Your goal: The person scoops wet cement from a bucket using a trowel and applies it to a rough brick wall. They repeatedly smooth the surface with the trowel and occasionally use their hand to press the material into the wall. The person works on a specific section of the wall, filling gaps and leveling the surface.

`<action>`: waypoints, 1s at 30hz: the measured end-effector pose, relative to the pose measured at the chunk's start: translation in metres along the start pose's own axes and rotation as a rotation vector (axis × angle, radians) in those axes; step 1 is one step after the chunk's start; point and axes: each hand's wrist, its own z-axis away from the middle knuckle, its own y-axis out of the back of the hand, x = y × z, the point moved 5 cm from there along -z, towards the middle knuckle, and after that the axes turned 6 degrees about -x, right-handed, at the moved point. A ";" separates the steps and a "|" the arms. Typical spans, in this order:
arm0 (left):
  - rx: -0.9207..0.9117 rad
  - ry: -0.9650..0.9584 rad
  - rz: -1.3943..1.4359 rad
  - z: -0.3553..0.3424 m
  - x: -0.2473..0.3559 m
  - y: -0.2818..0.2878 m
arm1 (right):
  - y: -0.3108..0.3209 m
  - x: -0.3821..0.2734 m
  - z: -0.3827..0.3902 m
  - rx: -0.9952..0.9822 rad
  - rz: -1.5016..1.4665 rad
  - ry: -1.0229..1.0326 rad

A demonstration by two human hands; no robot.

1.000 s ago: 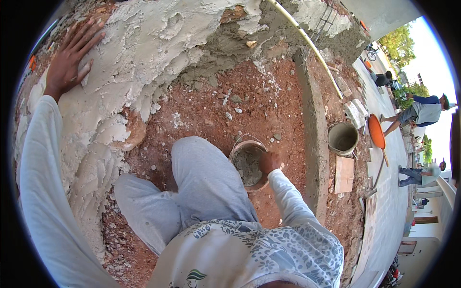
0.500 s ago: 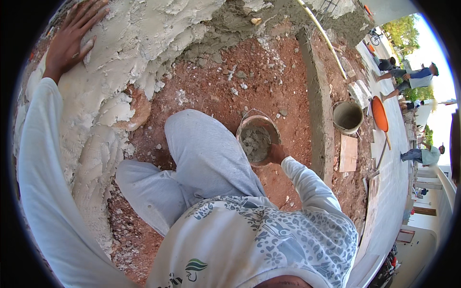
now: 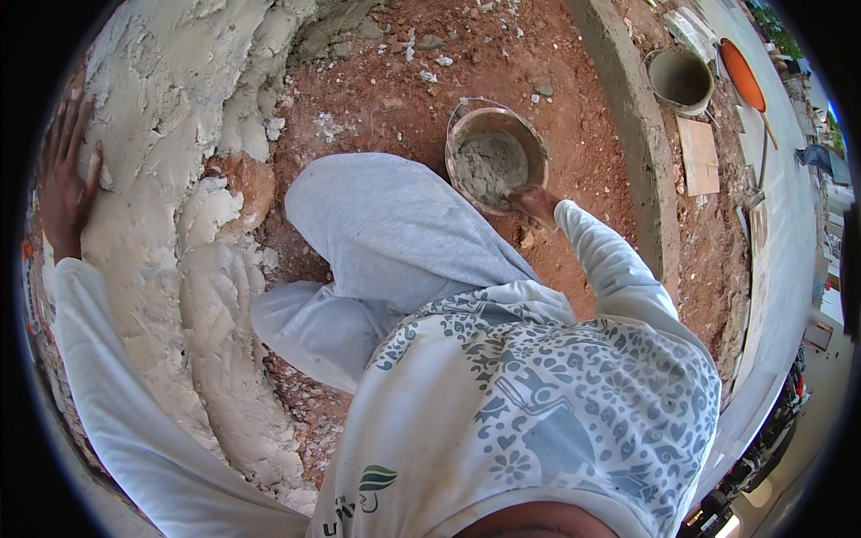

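Observation:
My left hand [image 3: 67, 175] lies flat, fingers stretched out, against the pale, rough plastered wall [image 3: 148, 215] at the far left. My right hand [image 3: 537, 205] grips the near right rim of a mortar bucket [image 3: 542, 148], thumb and fingers bent over the edge. Wet grey mortar [image 3: 489, 168] sits in the bucket, and its thin wire handle leans toward the far side. The bucket stands on reddish soil just beyond my bent knee [image 3: 377, 193].
A low concrete edging [image 3: 628, 108] runs along the right of the soil. Beyond it are another bucket [image 3: 682, 79], an orange shallow pan [image 3: 743, 75], a flat board [image 3: 699, 157] and a pale paved strip [image 3: 789, 161]. Loose stones dot the soil.
The view has tilted down and shifted, so most of the people at the far right have left it. My right hand stays at the bucket's rim; my left hand stays on the wall.

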 end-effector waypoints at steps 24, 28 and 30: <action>-0.141 0.148 0.110 -0.009 0.025 0.047 | -0.011 -0.112 0.037 0.119 -1.211 0.512; -0.136 0.142 0.120 -0.014 0.030 0.047 | 0.026 -0.226 0.025 -0.077 -1.450 0.910; -0.150 0.148 0.115 -0.016 0.030 0.047 | 0.049 -0.274 0.026 -0.114 -1.511 1.048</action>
